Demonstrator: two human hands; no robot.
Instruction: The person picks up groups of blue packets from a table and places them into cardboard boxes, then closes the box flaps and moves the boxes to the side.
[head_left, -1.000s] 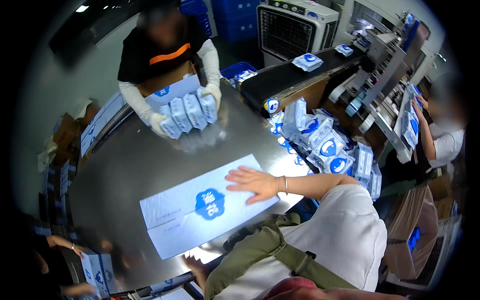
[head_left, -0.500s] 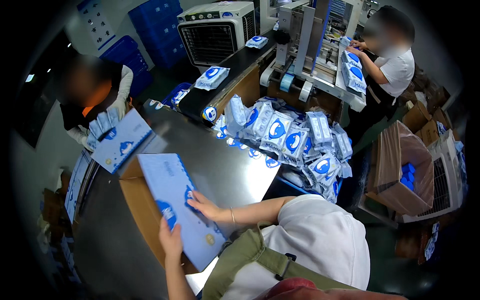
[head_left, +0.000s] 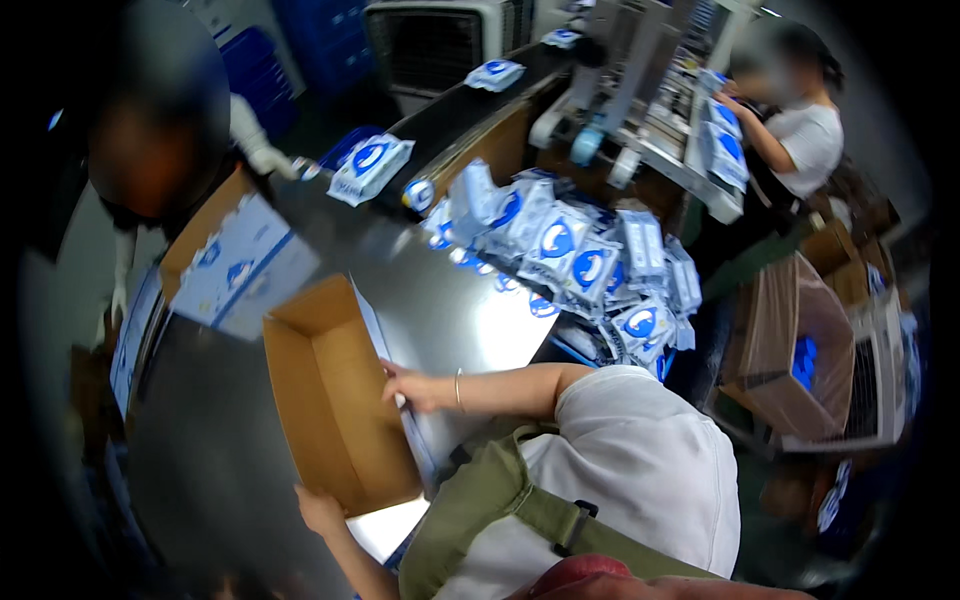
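Observation:
A cardboard box [head_left: 345, 400] stands on the metal table in front of me, its bare brown inside facing up. My left hand [head_left: 322, 512] grips the box at its near left corner, with most of the fingers hidden behind the wall. On the right side, my right hand [head_left: 415, 389] is closed round the edge of the box's blue-and-white printed panel [head_left: 408, 425]. No packs lie in this box.
Beyond it, a co-worker in white gloves stands by another printed box [head_left: 245, 270]. Blue-and-white packs [head_left: 555, 245] are heaped right of the table [head_left: 200, 430]. More packs lie on the dark conveyor belt [head_left: 440, 125]. A second co-worker [head_left: 800, 140] handles packs at a machine.
The box has turned so its inside shows instead of the printed panel. My left hand has moved down to its near corner. The co-worker's left gloved hand reaches toward the conveyor's pack.

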